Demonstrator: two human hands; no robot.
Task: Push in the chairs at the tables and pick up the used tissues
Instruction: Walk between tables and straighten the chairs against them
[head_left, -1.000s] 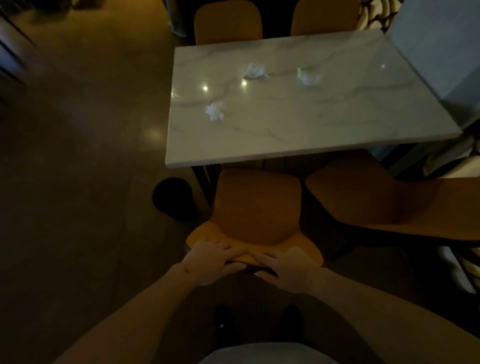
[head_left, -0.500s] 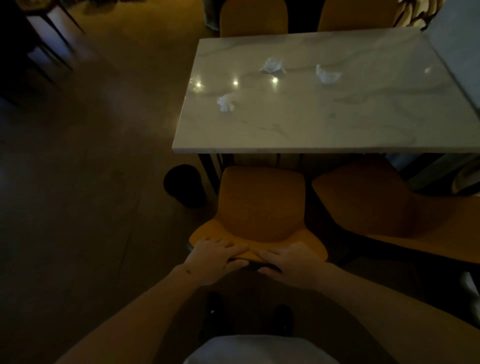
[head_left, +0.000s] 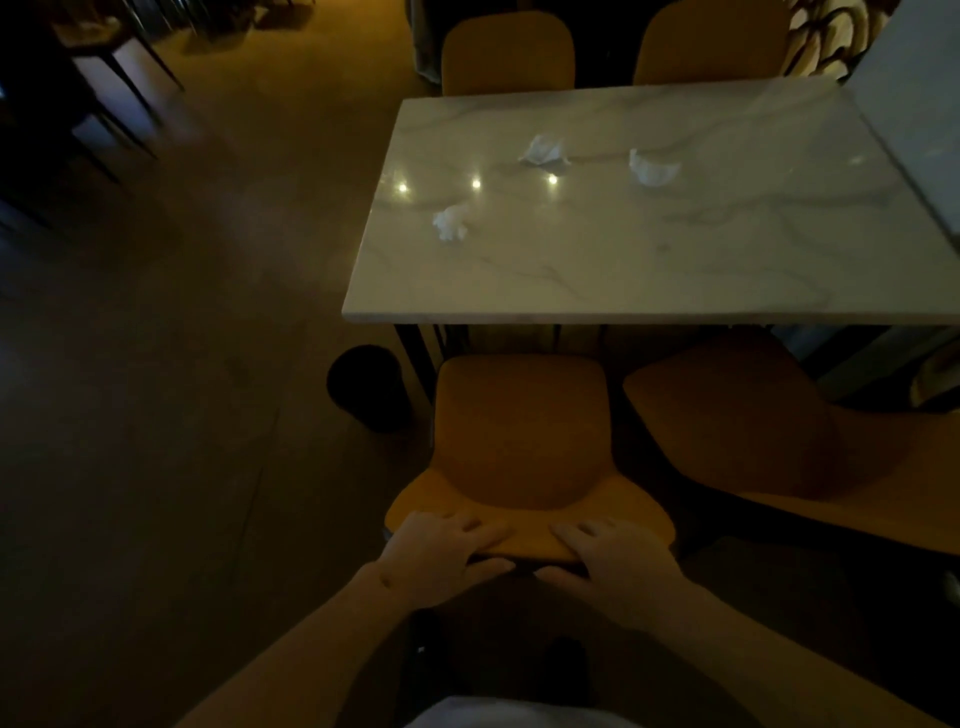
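Orange chair (head_left: 522, 441): my left hand (head_left: 436, 553) and right hand (head_left: 615, 564) clamp its backrest top. Shoved crooked, it could knock the counter (head_left: 649, 270) leg at twelve o'clock.

A marble table (head_left: 649, 270) is carrying three crumpled tissues: one (head_left: 451, 222) is lying near its left edge, one (head_left: 544, 150) toward the far edge, and one (head_left: 652, 168) beside it, slightly apart.

Four chairs (head_left: 522, 441), three tissues (head_left: 451, 222), one table (head_left: 675, 280).
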